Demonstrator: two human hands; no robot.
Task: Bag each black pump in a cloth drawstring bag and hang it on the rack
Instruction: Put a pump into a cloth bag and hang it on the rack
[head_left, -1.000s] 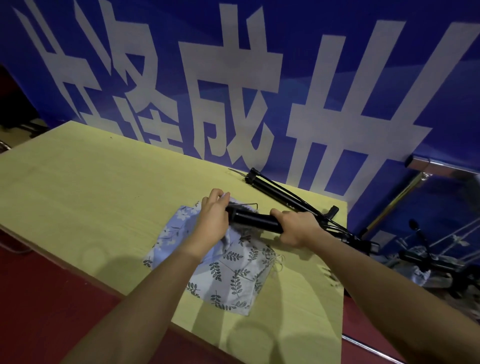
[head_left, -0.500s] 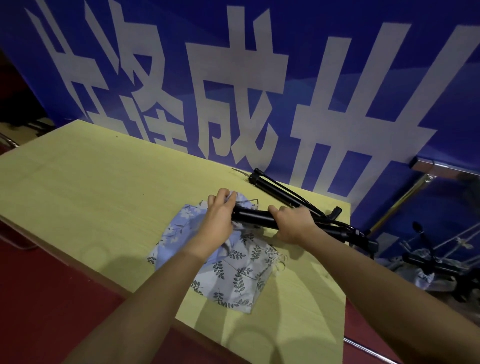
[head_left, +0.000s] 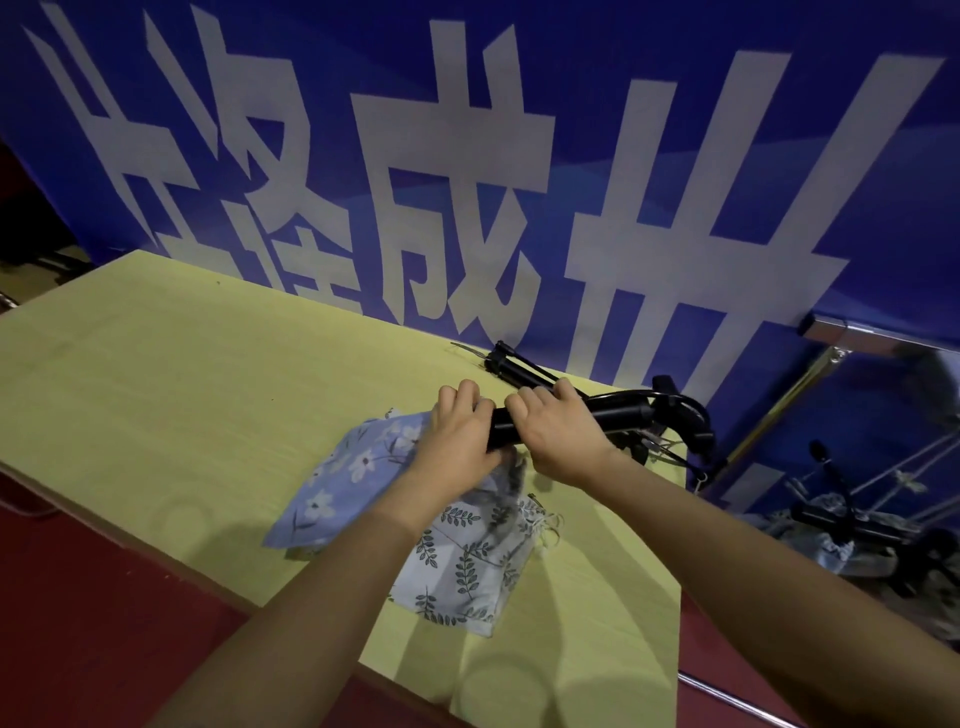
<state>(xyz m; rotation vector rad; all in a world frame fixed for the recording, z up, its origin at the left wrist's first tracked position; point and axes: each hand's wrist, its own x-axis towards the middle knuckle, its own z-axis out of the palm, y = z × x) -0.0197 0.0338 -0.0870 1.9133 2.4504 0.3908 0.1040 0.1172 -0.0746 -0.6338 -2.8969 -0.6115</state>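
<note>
At the far right of the yellow table (head_left: 182, 364): right hand (head_left: 558, 434) curled round the black pump (head_left: 618, 415), held just above the cloths. Left hand (head_left: 457, 441) grips the blue flowered bag (head_left: 358, 467) at the pump's left end. Leaf-print bag (head_left: 467, 566) lies nearer; a second pump (head_left: 514, 366) lies farther back.

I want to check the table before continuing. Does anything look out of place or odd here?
Nothing looks damaged or spilled. The second black pump lies at the far edge of the yellow wooden table, against the banner. The white leaf-print cloth bag lies crumpled under the blue flower-print cloth bag.
</note>
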